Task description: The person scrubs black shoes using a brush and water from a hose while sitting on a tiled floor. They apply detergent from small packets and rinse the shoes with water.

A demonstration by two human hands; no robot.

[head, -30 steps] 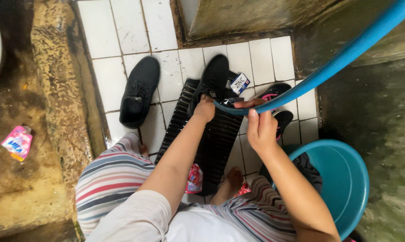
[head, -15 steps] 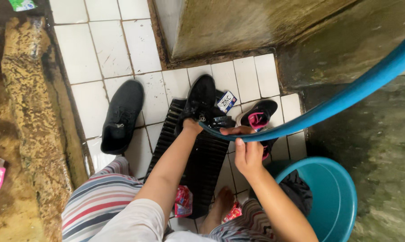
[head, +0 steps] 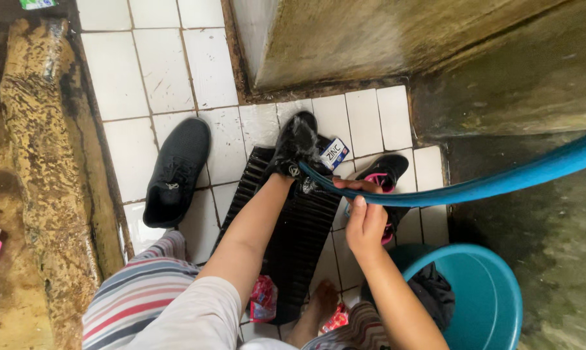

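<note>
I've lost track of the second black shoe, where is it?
The spare black shoe lies on the white tiles, left of the ribbed washboard, untouched by either hand.

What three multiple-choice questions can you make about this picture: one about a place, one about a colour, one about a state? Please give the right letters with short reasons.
1. Where does the separate black shoe lie?
A. in the basin
B. on the white tiles, beside the washboard
C. on the person's foot

2. What colour is the hose?
A. blue
B. yellow
C. red

3. What is the left hand doing?
A. resting on the knee
B. lifting the basin
C. holding a black shoe on the ribbed washboard

Answers: 1 B, it lies on the tiled floor, apart from the teal basin. 2 A, the hose gripped by the right hand is blue. 3 C, the hand grips the shoe's heel end.
</note>
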